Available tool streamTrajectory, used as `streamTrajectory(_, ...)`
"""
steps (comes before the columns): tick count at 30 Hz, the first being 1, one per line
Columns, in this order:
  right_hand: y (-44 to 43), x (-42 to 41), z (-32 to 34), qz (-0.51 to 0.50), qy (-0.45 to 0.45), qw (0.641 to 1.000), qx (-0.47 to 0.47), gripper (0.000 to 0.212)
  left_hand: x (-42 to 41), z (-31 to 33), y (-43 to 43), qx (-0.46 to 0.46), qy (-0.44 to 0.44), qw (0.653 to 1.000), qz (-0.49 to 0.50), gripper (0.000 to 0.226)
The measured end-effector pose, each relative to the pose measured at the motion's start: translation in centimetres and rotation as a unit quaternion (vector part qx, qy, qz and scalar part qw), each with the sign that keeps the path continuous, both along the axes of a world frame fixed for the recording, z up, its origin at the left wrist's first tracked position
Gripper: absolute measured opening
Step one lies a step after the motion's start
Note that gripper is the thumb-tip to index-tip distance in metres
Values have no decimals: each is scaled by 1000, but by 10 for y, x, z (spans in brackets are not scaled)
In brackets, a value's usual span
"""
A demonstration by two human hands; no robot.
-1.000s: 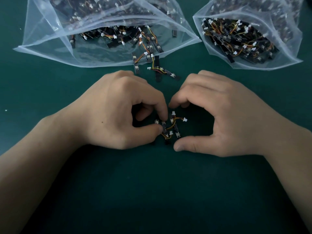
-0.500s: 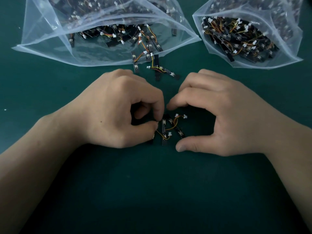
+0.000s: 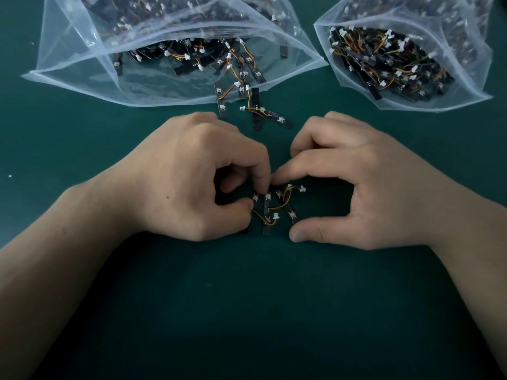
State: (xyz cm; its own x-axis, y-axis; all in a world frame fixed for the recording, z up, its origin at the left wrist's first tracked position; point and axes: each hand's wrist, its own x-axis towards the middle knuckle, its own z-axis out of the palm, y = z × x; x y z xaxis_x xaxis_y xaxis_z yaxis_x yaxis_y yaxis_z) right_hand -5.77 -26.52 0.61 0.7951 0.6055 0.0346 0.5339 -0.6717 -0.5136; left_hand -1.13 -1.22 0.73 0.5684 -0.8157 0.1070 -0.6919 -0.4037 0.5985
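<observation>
So, left hand (image 3: 192, 176): pinching one wired button board (image 3: 255, 199)
right hand (image 3: 365, 187): curled round the other boards (image 3: 267, 211), can't tell if gripping

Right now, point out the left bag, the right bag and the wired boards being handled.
left bag (image 3: 82, 78), head view, clear front wall.
right bag (image 3: 463, 86), head view, clear lower corner.
wired boards (image 3: 266, 212), head view, middle black strip.

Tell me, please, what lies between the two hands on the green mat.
In the head view, a small cluster of black wired boards lies there; the left hand pinches one.
</observation>
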Motion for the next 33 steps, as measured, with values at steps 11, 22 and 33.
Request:
streamTrajectory(11,2,-1,0,-16,5,1000,3,59,0,0,-1,7,-7,1000,0,8)
streamTrajectory(22,3,-1,-2,-19,-3,1000,4,63,-1,-1,0,-2,8,1000,12,24)
streamTrajectory(33,5,-1,-2,-22,-6,1000,5,61,0,-2,1,-9,16,1000,2,18)
